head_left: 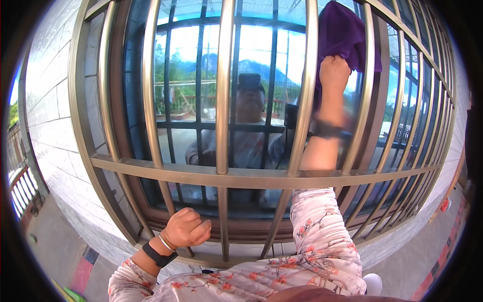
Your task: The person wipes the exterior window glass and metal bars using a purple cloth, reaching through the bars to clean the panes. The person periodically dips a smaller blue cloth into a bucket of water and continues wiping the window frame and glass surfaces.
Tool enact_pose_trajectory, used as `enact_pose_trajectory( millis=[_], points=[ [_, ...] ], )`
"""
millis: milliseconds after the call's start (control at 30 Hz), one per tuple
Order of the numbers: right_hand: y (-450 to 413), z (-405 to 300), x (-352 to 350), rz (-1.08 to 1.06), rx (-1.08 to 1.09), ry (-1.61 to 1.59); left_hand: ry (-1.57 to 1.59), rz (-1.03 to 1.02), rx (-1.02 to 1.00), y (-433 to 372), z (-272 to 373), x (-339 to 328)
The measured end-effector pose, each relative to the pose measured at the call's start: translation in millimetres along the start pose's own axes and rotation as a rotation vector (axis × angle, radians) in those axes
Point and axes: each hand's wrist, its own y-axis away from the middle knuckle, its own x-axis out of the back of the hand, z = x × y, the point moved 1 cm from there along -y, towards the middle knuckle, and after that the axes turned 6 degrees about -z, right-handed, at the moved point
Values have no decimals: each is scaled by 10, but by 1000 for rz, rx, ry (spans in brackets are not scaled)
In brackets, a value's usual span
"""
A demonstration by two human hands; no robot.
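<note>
My right arm passes between two bars of a metal window grille point(225, 94). My right hand point(335, 71) grips a purple cloth point(341, 32), bunched above the fist and spread over the upper right of the window glass point(256, 147). Part of the cloth hangs behind the wrist. Low on the left, my left hand point(187, 228) is curled into a fist in front of a grille bar, with nothing visible in it. Whether it touches that bar cannot be made out.
A flat crossbar point(260, 178) runs across the grille below the right forearm. Brown window framing point(371, 113) stands right of the cloth. White wall tiles point(53, 102) flank the grille on the left. The glass mirrors a person, bars and hills. Concrete floor point(56, 234) shows lower left.
</note>
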Motion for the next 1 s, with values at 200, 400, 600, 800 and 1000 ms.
enact_pose_trajectory(
  millis=[200,400,600,800,1000],
  points=[
    [415,-467,-152,-206,263,-168,-21,22,25,-40,22,-2],
    [1304,-902,-300,-598,522,-373,-53,-6,71,9,17,20],
    [1628,-720,-209,-612,638,-500,-84,51,129,-34,13,-20],
    [1068,-108,-65,-252,63,-264,-92,27,131,-10,11,-43],
    [460,319,-16,202,-102,-134,-30,24,112,15,-4,-43]
  ],
)
